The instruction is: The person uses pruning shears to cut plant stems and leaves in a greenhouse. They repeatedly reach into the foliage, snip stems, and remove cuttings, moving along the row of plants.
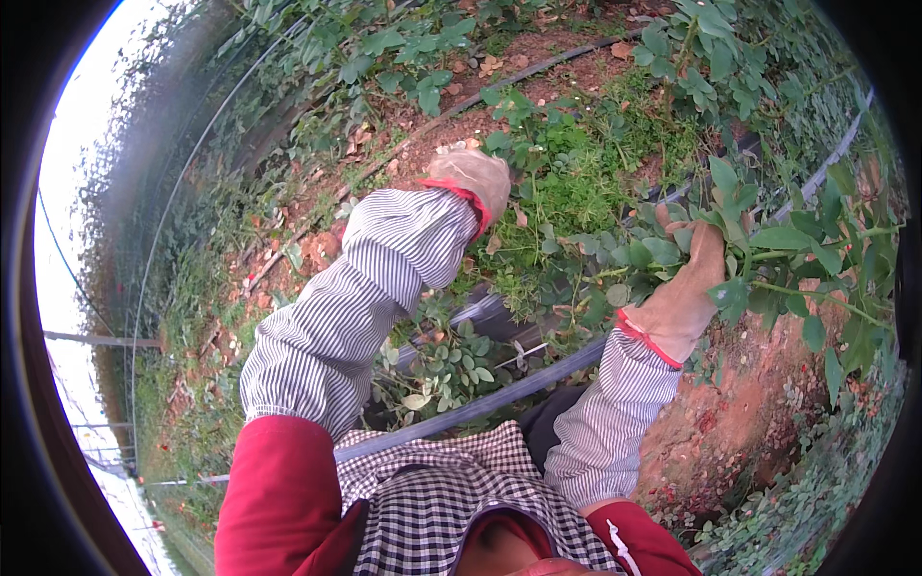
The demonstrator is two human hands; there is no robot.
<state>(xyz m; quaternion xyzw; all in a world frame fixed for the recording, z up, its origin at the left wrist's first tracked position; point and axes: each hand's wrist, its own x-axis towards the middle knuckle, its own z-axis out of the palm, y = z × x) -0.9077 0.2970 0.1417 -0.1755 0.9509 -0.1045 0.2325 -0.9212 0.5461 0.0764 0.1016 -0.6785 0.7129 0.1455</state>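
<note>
My left hand [472,180], in a tan glove with a red cuff, is held out over low green weeds [569,187] and reddish soil. Its back faces me and its fingers are hidden, so whether it holds anything does not show. On the right, my right hand [688,288] wears a matching glove and closes around a leafy green stem [781,255], apparently a rose cane. Leaves partly cover its fingers. The stem's foliage spreads to both sides of that glove. Striped sleeve covers run up both forearms.
A grey taut strap or pipe [497,399] crosses close before my checked apron [432,497]. Beyond the weeds a dark hose [533,70] lies on the soil. Leafy bushes [403,50] stand at the far side. A bare earth path [727,417] runs at right.
</note>
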